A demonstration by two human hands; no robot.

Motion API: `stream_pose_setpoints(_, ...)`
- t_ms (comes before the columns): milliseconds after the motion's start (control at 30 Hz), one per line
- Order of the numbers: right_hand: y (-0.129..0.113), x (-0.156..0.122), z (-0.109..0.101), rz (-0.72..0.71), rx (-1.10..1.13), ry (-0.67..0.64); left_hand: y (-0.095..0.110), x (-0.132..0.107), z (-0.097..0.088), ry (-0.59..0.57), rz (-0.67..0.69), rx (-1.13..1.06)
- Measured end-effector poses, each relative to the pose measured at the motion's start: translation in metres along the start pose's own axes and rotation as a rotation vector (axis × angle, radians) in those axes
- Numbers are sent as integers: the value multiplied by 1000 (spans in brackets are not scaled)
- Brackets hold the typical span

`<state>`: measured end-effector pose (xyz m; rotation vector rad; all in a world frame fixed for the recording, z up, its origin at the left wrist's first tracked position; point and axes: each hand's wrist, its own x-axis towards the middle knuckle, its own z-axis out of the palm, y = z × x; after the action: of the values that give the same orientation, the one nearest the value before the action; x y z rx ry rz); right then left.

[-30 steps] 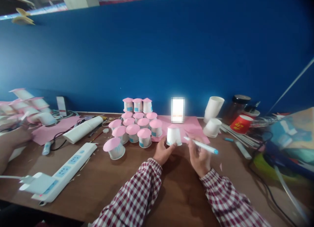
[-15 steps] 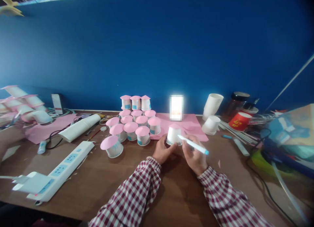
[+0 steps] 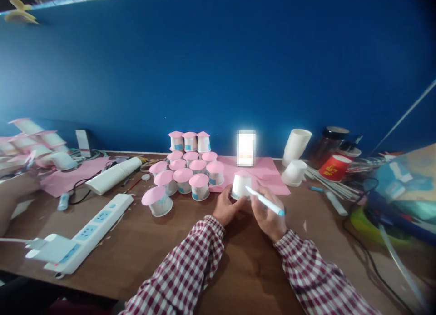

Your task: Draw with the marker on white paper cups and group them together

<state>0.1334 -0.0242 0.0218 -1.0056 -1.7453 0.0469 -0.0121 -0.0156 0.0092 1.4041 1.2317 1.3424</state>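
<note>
An upside-down white paper cup [image 3: 240, 184] with a pink paper top stands in front of me, with blue marks near its lower rim. My left hand [image 3: 227, 207] is closed around the cup's left and front side. In my right hand [image 3: 269, 215] is a white marker pen [image 3: 266, 201] with a blue end, gripped like a pencil. Its tip meets or nearly meets the right side of the cup. To the left stand several finished-looking cups [image 3: 183, 181] with pink cone tops and blue patches. Behind the cup lies a pink paper sheet [image 3: 272, 174].
A power strip [image 3: 91, 233] and a stack of white cups [image 3: 114, 175] lie left. Another person's hand [image 3: 17, 185] is at the far left. Plain white cups [image 3: 294, 172], a red cup [image 3: 334, 167] and a pen cap [image 3: 316, 188] are right. A bright blurred screen [image 3: 245, 148] stands behind.
The view has shifted slightly, so things at the left appear a little further right. Both hands keep their holds on the cup and marker pen; the pen's blue end has moved slightly left.
</note>
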Motion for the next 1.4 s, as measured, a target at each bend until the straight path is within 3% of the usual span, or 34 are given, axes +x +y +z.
stream_pose_setpoints(500, 2, -1, 1, 27, -12, 4, 6, -1, -1, -9, -24, 4)
stream_pose_setpoints(733, 1, -2, 0, -34, -38, -24, 2, 0, 1, -10, -36, -44)
stream_pose_setpoints(1400, 1, -3, 1, -57, -9, -78, 3, 0, -1, -4, -36, 53)
